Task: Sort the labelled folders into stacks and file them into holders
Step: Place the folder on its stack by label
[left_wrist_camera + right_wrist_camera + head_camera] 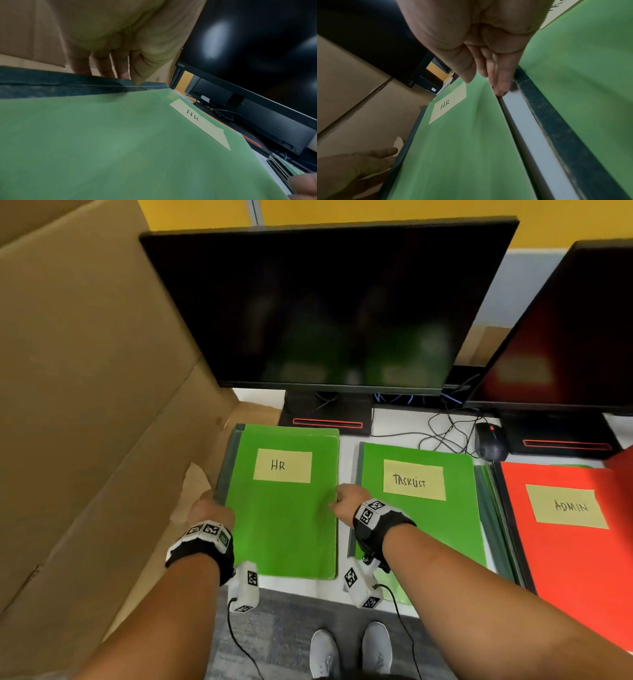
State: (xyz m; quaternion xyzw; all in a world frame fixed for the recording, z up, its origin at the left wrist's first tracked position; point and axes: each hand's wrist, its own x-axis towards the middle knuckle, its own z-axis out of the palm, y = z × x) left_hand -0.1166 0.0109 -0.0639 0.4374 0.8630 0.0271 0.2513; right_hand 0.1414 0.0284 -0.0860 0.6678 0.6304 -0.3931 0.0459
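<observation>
A stack of green folders labelled HR (284,508) lies on the white desk (349,440) at the left, dark spine leftward. My left hand (209,508) holds that spine; in the left wrist view its fingers (102,67) reach down behind the spine with the thumb on top. My right hand (346,501) grips the stack's right edge, fingertips (500,90) tucked at the edge, thumb over the cover. Next to it lie a green TASKLIST stack (421,515) and, at the far right, a red ADMIN stack (565,542).
A large cardboard sheet (85,405) leans close on the left. Two dark monitors (325,309) (575,337) stand behind the stacks, with a mouse (490,441) and loose cables (445,433) between them. The stacks reach the desk's front edge.
</observation>
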